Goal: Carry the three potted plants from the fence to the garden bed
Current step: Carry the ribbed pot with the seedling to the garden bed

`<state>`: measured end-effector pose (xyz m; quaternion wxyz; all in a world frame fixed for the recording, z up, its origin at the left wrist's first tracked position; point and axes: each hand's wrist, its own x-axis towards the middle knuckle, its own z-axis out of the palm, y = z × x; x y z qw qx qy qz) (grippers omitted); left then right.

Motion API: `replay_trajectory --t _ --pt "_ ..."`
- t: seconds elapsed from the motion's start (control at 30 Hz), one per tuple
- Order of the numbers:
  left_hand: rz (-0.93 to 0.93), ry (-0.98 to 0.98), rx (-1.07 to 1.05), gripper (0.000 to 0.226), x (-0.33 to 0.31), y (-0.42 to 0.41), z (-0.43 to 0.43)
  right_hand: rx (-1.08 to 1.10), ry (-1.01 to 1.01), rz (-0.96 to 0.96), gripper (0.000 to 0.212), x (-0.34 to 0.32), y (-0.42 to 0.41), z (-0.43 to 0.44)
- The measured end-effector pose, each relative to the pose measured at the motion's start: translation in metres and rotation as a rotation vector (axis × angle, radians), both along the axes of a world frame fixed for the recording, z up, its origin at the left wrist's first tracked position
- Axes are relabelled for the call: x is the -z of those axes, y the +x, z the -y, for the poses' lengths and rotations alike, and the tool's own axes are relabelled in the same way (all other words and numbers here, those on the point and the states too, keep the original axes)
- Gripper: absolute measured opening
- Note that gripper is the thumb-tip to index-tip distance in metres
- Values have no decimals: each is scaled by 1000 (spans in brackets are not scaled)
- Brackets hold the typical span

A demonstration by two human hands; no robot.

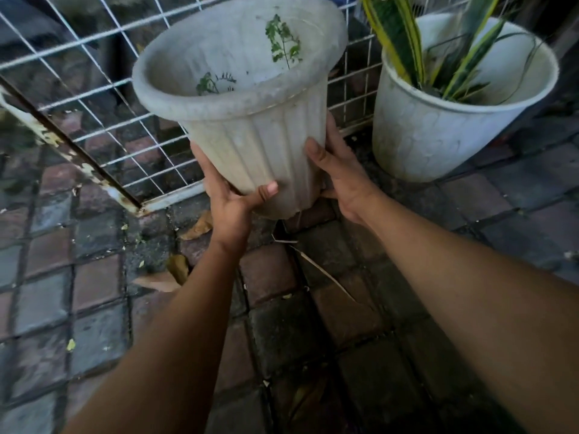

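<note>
Left of the ribbed pot (250,126) runs the fence (103,120), a white wire grid in a rusted, flaking frame, standing on wet brick paving (78,296) strewn with dry leaves (178,267). The ribbed pot is a pale grey, dirt-streaked tapered vessel with a thick rolled rim and fluted sides; it is tilted, its mouth leaning toward the fence, and holds two thin sprigs (283,42) of small green leaves. The left hand (232,202) cups its lower left side, thumb pressed across the front near the base, fingers wrapped behind out of sight. The right hand (341,177) grips the lower right side, thumb on the front, fingers spread behind the wall. Both hands are closed on the pot, which sits clear of the paving just in front of the fence. Right of it, well apart from the hands, a smooth white bucket (438,136) stands on the bricks against the fence, holding a plant (404,36) with stiff, sword-shaped green leaves edged yellow.
</note>
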<state>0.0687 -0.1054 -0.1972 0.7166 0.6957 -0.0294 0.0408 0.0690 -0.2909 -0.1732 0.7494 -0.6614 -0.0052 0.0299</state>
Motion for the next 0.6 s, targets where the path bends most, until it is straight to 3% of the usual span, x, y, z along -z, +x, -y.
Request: replay_trajectory --t 0.43,0.6 --pt "275 -51 -37 134 -100 13 -28 188 30 331 124 -84 12 -57" --pt "377 -32 -58 129 -136 20 -41 155 -5 435 120 -107 14 -65"
